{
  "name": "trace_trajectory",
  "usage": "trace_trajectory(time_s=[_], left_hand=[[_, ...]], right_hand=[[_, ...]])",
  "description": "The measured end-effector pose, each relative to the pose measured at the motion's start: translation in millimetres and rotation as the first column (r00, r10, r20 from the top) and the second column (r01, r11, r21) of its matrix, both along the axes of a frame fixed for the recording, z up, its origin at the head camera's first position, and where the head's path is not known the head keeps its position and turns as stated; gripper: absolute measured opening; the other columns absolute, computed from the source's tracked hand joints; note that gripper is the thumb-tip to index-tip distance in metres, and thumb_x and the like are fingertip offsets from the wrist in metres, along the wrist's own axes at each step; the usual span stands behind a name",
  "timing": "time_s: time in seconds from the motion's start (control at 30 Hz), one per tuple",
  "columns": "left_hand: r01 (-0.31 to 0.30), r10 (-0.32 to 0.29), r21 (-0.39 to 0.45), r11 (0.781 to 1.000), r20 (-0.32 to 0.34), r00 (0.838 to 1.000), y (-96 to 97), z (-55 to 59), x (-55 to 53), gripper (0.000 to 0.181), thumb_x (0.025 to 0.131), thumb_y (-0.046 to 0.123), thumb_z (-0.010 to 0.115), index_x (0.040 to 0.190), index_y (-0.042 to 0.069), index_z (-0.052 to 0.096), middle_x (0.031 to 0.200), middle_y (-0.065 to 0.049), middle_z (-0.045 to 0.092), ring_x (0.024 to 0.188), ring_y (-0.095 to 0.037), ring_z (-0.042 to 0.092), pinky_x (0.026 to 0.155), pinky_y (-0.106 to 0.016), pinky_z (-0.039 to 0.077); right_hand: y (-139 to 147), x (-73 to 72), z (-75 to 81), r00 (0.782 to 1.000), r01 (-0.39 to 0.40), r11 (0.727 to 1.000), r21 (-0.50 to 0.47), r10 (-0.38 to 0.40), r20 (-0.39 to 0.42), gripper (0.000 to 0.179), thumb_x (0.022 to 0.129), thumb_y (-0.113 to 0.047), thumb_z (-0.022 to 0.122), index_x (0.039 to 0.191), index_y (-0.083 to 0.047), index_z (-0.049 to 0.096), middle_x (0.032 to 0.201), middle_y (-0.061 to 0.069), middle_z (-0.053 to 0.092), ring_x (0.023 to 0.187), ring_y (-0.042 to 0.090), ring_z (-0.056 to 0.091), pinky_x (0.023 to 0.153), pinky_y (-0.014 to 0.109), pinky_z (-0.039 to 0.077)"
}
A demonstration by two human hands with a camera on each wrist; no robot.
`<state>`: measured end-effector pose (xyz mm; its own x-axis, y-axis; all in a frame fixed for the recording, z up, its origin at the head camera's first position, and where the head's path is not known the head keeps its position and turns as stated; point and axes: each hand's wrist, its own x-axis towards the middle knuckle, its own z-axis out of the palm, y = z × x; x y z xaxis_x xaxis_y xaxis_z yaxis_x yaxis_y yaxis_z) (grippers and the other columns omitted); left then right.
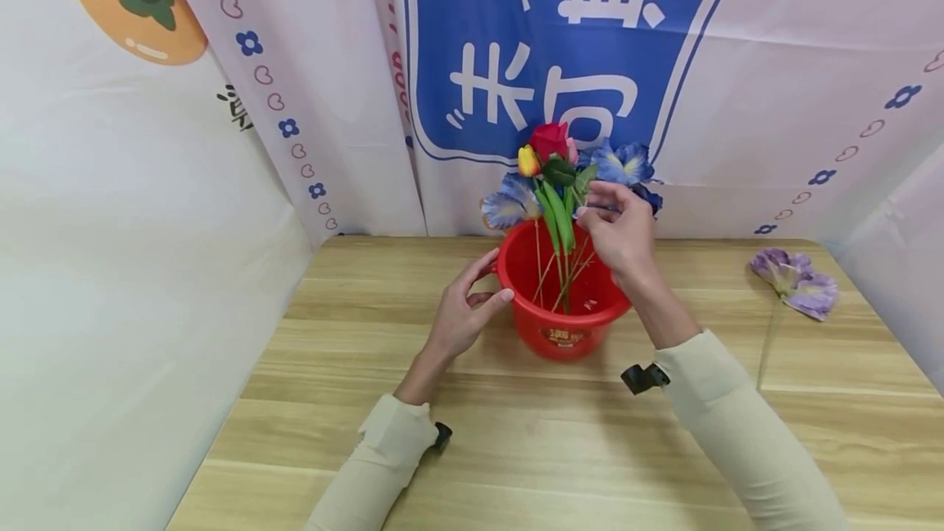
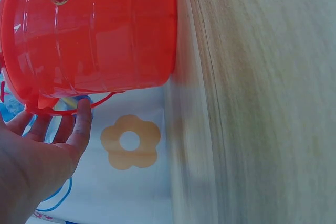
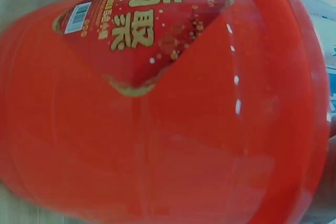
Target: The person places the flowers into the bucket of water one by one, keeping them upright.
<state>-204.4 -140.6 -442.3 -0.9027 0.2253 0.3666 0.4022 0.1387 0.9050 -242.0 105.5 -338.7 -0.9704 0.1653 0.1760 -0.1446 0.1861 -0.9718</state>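
A red bucket (image 1: 564,334) stands on the table with artificial flowers upright in it. Among them are a red rose (image 1: 549,140), a yellow-orange tulip (image 1: 528,161) and blue flowers (image 1: 622,162). At the bucket's left rim, my left hand (image 1: 460,314) touches the rim and handle with fairly straight fingers (image 2: 81,124). My right hand (image 1: 623,232) is over the right side of the bucket, thumb and fingers pinching a flower stem near the green leaves. Which bloom that stem carries I cannot tell. In the right wrist view the bucket (image 3: 157,145) hides most of that hand.
A purple flower (image 1: 796,283) with a long thin stem lies on the right of the wooden table (image 1: 516,449). Behind the bucket hangs a white cloth with a blue printed panel (image 1: 457,23). Black wrist straps (image 1: 645,378) show at both sleeves.
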Motion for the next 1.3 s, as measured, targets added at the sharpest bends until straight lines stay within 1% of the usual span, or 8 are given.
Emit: trace_trajectory(time_s=[0.13, 0.33, 0.4, 0.63, 0.87, 1.0, 1.1, 1.3], left_hand=[[-0.001, 0.001, -0.006, 1.000, 0.003, 1.000, 0.9, -1.7, 0.2, 0.066, 0.100, 0.015, 0.076, 0.161, 0.014, 0.050, 0.155, -0.011, 0.060, 0.144, -0.033, 0.057, 0.102, -0.056, 0.062], [0.004, -0.003, -0.018, 1.000, 0.011, 1.000, 2.3, -2.4, -0.3, 0.067, 0.100, 0.015, 0.076, 0.161, 0.015, 0.049, 0.155, -0.010, 0.060, 0.144, -0.032, 0.057, 0.103, -0.052, 0.062], [0.004, -0.004, -0.020, 1.000, 0.011, 1.000, 2.5, -1.6, -0.2, 0.067, 0.100, 0.014, 0.076, 0.161, 0.016, 0.049, 0.155, -0.010, 0.060, 0.144, -0.031, 0.057, 0.102, -0.050, 0.063], [0.004, -0.003, -0.019, 1.000, 0.009, 1.000, 1.6, -0.8, -0.7, 0.066, 0.100, 0.017, 0.076, 0.161, 0.016, 0.050, 0.155, -0.010, 0.060, 0.144, -0.031, 0.057, 0.101, -0.043, 0.064], [0.005, -0.005, -0.004, 1.000, 0.008, 1.000, 1.5, -0.4, -0.8, 0.066, 0.100, 0.016, 0.075, 0.161, 0.015, 0.050, 0.154, -0.010, 0.060, 0.143, -0.031, 0.057, 0.101, -0.048, 0.063], [0.004, -0.004, -0.009, 1.000, 0.008, 1.000, 0.5, -0.4, -1.2, 0.066, 0.100, 0.018, 0.075, 0.161, 0.017, 0.049, 0.155, -0.008, 0.059, 0.143, -0.030, 0.056, 0.102, -0.049, 0.063], [0.004, -0.004, -0.015, 1.000, 0.008, 1.000, 0.2, -0.4, -1.3, 0.067, 0.101, 0.018, 0.075, 0.162, 0.018, 0.049, 0.156, -0.008, 0.059, 0.144, -0.030, 0.056, 0.103, -0.050, 0.063], [0.005, -0.005, -0.012, 1.000, 0.010, 1.000, -0.1, -1.3, -1.7, 0.067, 0.101, 0.016, 0.075, 0.162, 0.018, 0.049, 0.156, -0.008, 0.059, 0.144, -0.030, 0.056, 0.103, -0.053, 0.062]], right_hand=[[-3, -2.9, -3.8, 0.999, -0.010, 0.999, 0.049, 0.008, 0.034, 0.042, 0.101, -0.002, 0.067, 0.143, -0.002, 0.065, 0.129, 0.019, 0.070, 0.112, 0.025, 0.070, 0.081, 0.015, 0.060], [0, -5.3, -10.2, 0.998, -0.028, 0.986, 0.164, 0.017, 0.065, 0.037, 0.100, -0.005, 0.068, 0.137, -0.002, 0.067, 0.125, 0.020, 0.075, 0.115, 0.033, 0.073, 0.074, 0.012, 0.056], [0, -5.6, -11.5, 0.998, -0.027, 0.980, 0.195, 0.015, 0.064, 0.035, 0.099, -0.005, 0.069, 0.134, -0.002, 0.068, 0.124, 0.019, 0.076, 0.114, 0.034, 0.074, 0.076, 0.015, 0.057], [0, -5.2, -14.7, 0.999, -0.018, 0.950, 0.311, 0.001, 0.054, 0.032, 0.099, -0.010, 0.073, 0.130, -0.003, 0.069, 0.121, 0.017, 0.078, 0.109, 0.033, 0.077, 0.083, 0.035, 0.064], [-1, -5.3, -15.8, 0.995, -0.036, 0.945, 0.325, 0.005, 0.096, 0.031, 0.099, -0.012, 0.074, 0.129, -0.004, 0.069, 0.118, 0.016, 0.078, 0.103, 0.031, 0.079, 0.068, 0.022, 0.060], [-1, -5.6, -15.0, 0.992, -0.070, 0.949, 0.308, 0.034, 0.122, 0.031, 0.100, -0.009, 0.073, 0.129, -0.003, 0.067, 0.117, 0.018, 0.077, 0.098, 0.033, 0.079, 0.063, 0.021, 0.062], [0, -6.7, -14.5, 0.990, -0.086, 0.950, 0.299, 0.049, 0.129, 0.032, 0.099, -0.007, 0.073, 0.130, -0.002, 0.066, 0.118, 0.018, 0.077, 0.099, 0.033, 0.079, 0.064, 0.022, 0.063], [3, -3.2, -11.9, 0.988, -0.102, 0.952, 0.288, 0.062, 0.143, 0.039, 0.100, -0.008, 0.074, 0.137, -0.002, 0.065, 0.124, 0.019, 0.075, 0.106, 0.034, 0.078, 0.073, 0.030, 0.067]])
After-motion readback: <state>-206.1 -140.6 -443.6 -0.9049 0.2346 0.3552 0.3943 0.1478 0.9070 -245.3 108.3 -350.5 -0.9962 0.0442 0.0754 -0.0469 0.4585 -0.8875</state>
